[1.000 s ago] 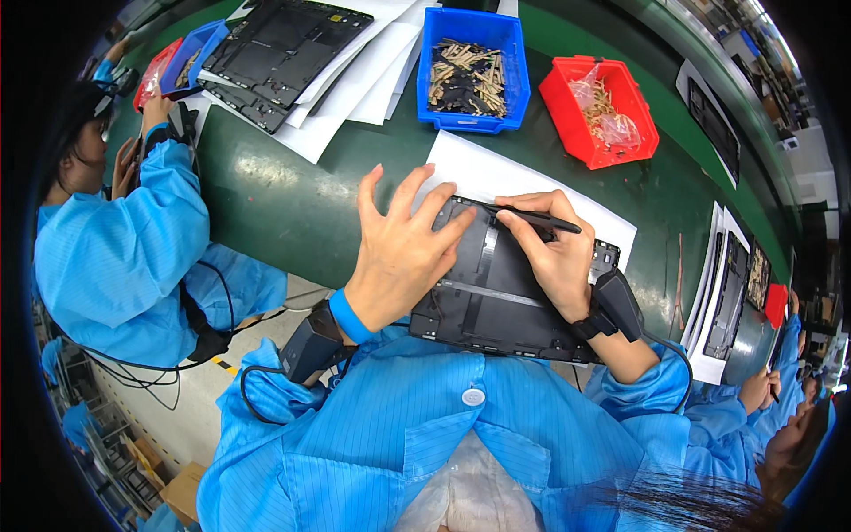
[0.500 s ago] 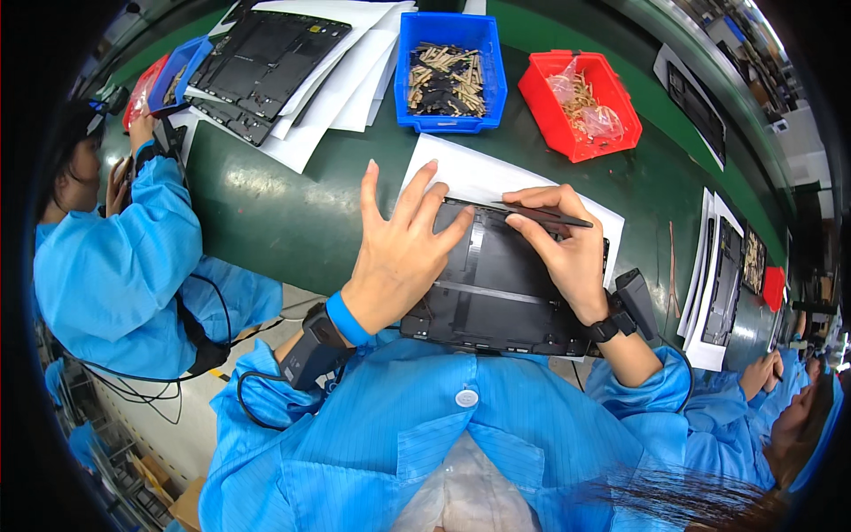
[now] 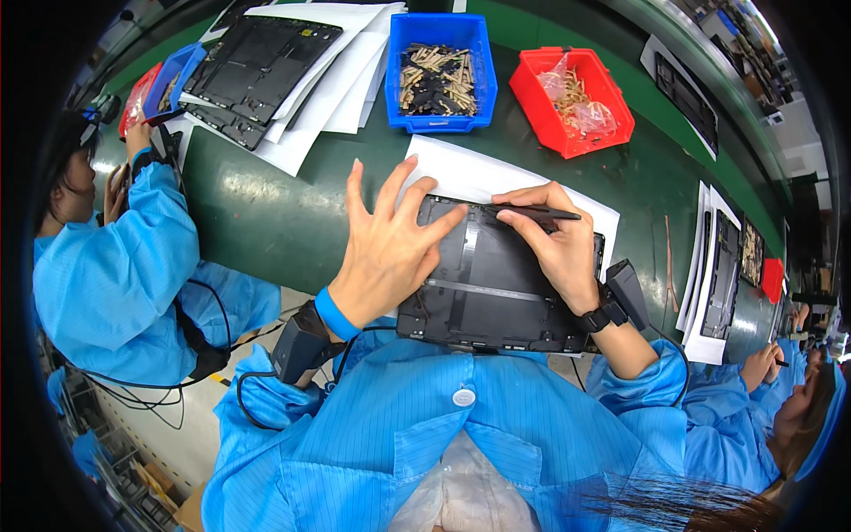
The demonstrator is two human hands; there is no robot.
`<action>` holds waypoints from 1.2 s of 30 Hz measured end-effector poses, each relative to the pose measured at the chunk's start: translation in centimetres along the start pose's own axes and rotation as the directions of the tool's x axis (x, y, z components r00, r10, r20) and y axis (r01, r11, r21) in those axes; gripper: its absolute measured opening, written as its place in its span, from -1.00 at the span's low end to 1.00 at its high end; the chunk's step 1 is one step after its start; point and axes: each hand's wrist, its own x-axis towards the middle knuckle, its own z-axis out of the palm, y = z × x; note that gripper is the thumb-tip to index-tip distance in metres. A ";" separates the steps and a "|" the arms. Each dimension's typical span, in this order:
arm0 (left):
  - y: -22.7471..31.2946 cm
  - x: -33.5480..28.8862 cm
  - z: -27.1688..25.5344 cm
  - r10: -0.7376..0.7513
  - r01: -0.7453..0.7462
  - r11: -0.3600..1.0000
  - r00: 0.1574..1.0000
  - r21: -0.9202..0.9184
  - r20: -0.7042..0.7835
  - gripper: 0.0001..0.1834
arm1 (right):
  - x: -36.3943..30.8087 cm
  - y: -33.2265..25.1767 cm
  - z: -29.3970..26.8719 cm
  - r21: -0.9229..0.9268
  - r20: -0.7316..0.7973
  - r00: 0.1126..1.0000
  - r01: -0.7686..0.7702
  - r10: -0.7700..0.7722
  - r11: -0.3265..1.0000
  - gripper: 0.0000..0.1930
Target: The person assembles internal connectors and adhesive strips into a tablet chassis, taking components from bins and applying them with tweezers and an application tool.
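Observation:
A flat black device housing (image 3: 501, 257), like a tablet or laptop shell, lies in front of me with its inner side up and white paper (image 3: 448, 168) under its far part. My left hand (image 3: 381, 253) has its fingers spread, and its index fingertip rests at the housing's far edge. In my right hand (image 3: 563, 253) is a pair of black tweezers (image 3: 550, 214), pinched between thumb and fingers. The tweezers lie nearly level, their tips pointing left at the far edge, close to my left index finger. Any small part at the tips is too small to make out.
Beyond the paper stand a blue bin (image 3: 441, 120) of small tan and black strips and a red bin (image 3: 567, 133) of tan pieces and clear bags. Stacked housings (image 3: 261, 66) with paper sheets lie far left. Co-workers in blue sit at left (image 3: 115, 239) and right (image 3: 736, 417).
My left hand has shifted slightly left and its thumb shows more. The right hand still holds the tweezers at the far edge. The whole view has moved a little.

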 end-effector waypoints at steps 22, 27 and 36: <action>0.0 0.0 0.1 0.002 -0.002 1.000 1.000 0.004 -0.006 -0.51 | 0.7 0.8 0.1 -0.005 -0.043 0.998 -0.048 0.048 0.999 -0.87; -0.1 0.0 0.1 0.001 -0.001 1.000 1.000 0.002 0.010 -0.50 | 0.7 0.8 0.1 -0.010 -0.047 0.996 -0.077 0.077 0.997 -0.87; 0.2 0.5 0.3 0.039 -0.039 0.998 0.999 -0.049 -0.001 -0.51 | 0.5 0.0 0.2 -0.143 -0.017 0.999 0.025 -0.028 0.989 -0.87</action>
